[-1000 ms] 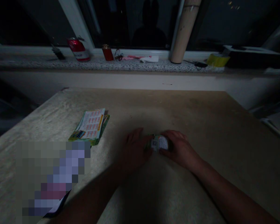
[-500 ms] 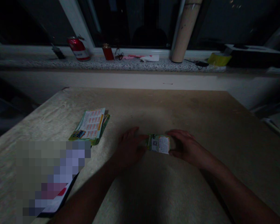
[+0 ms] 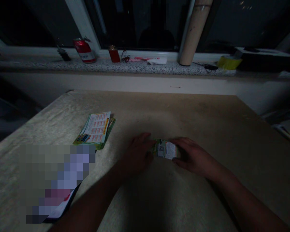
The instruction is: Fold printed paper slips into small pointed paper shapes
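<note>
At frame centre, the left hand (image 3: 138, 155) and right hand (image 3: 193, 155), half-curled, are flanking a printed card (image 3: 166, 150), grip indeterminable; handling is appearing incomplete; leaflets (image 3: 96, 127) are lying frame-left.

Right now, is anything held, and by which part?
Printed card: the left hand at its left end, the right hand at its right; grip or mere touch can't be told.

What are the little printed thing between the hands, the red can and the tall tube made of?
The little printed thing looks like smooth paper or thin plastic: its surface carries small print, but it's too dim to tell. The red can seems shiny metal, its side catching light. The tall tube could be cardboard, being tan and dull.
</note>
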Demonstrator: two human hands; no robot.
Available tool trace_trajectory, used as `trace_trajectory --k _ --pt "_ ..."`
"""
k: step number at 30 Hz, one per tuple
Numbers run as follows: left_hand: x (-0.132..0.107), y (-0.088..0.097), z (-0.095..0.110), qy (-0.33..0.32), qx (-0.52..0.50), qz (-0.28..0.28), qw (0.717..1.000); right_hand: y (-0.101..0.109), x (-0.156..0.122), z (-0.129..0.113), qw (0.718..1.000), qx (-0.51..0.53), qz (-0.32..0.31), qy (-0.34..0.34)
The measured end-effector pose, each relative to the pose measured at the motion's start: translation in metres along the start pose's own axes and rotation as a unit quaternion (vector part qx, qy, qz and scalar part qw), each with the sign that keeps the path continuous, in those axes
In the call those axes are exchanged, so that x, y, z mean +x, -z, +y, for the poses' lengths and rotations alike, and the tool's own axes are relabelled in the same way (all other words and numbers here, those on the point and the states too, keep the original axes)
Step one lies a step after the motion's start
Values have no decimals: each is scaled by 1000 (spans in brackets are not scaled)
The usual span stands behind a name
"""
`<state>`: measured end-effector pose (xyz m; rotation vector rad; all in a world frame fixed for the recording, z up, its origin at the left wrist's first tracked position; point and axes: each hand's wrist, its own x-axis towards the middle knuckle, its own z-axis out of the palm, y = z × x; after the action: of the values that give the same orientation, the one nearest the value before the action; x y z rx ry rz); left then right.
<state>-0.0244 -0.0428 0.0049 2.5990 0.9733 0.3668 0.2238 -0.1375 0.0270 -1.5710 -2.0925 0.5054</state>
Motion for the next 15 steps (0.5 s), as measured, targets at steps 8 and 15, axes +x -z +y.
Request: trace_trajectory --k 8,15 --pt "6 -10 15 -46 -59 -14 997 -3 4 -5 1000 -20 6 16" --pt "11 -11 13 -54 -54 -3 997 -6 10 -11 999 -31 26 7"
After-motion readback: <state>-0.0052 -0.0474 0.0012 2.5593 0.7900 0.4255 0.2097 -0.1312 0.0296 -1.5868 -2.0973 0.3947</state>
